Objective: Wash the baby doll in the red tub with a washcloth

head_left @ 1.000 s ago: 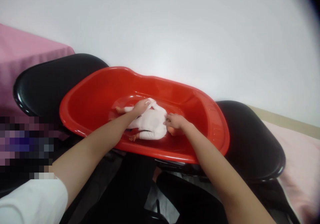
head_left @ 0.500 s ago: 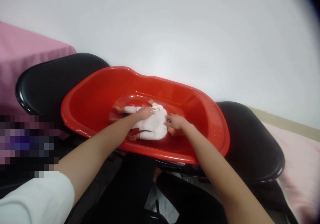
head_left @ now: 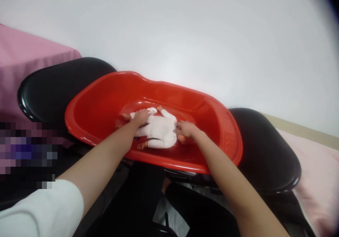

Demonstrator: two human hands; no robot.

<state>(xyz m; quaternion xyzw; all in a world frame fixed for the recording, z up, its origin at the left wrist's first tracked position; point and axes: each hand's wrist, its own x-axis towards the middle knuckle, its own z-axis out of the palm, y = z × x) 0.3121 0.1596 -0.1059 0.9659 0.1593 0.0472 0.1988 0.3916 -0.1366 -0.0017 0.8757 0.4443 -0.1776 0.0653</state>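
Two bare hands reached into a red plastic baby tub (head_left: 212, 111) that rested across two black chair seats (head_left: 55, 85), with a plain white wall behind it. At the bottom of the tub lay a small doll (head_left: 160, 131) in a white bodysuit. Its long axis ran roughly left to right across the view, with the legs pointing left and the head end at the right, mostly hidden. The left hand (head_left: 140, 117) lay over the doll's leg end, fingers curled down around a small white cloth (head_left: 152, 110) that it pressed against the doll; how firmly it gripped could not be told. The right hand (head_left: 185, 129) was at the other end, loosely closed at the doll's neck and shoulder, with the head tucked underneath it. So each hand met one end of the doll, and the white torso lay exposed between them, touching both. One bare foot (head_left: 126, 116) stuck out just left of the left hand, and another limb ended near the tub's front wall. Both forearms came in from the bottom of the view, the left one wearing a short white sleeve (head_left: 39, 212). A pink cloth (head_left: 23, 60) covered a surface at far left, and a paler pink one lay at lower right. A pixelated patch hid part of the left edge.
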